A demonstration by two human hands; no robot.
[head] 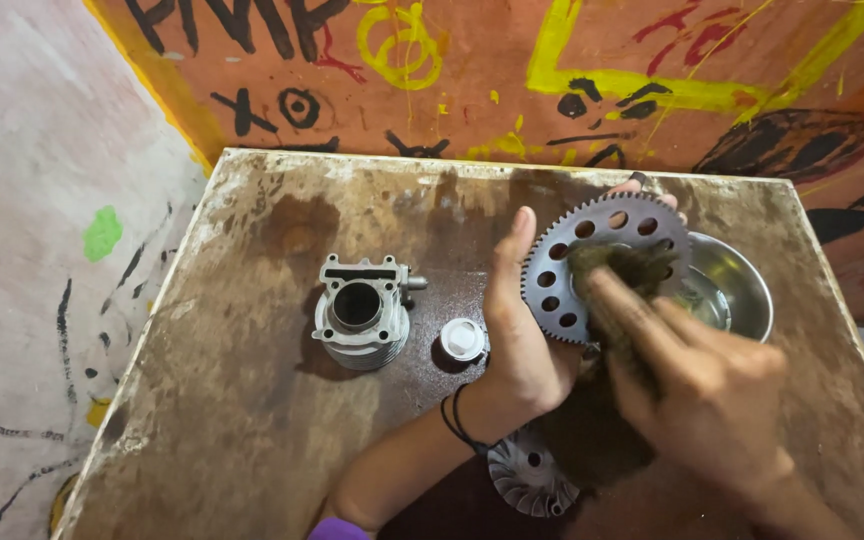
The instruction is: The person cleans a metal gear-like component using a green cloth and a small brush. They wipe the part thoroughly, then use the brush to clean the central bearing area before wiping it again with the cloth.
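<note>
My left hand (515, 335) holds a grey toothed sprocket (564, 262) upright by its rim, thumb on the near edge and fingertips showing over the far edge. My right hand (700, 385) presses a dark, dirty rag (620, 268) against the sprocket's centre. The sprocket has a ring of round holes and hangs partly over a metal bowl (747, 285).
On the stained brown table (252, 400) stand a metal engine cylinder (360, 312) and a small white cap (463, 338). A finned round metal part (530, 478) lies under my left wrist. A painted orange wall (512, 70) rises behind the table.
</note>
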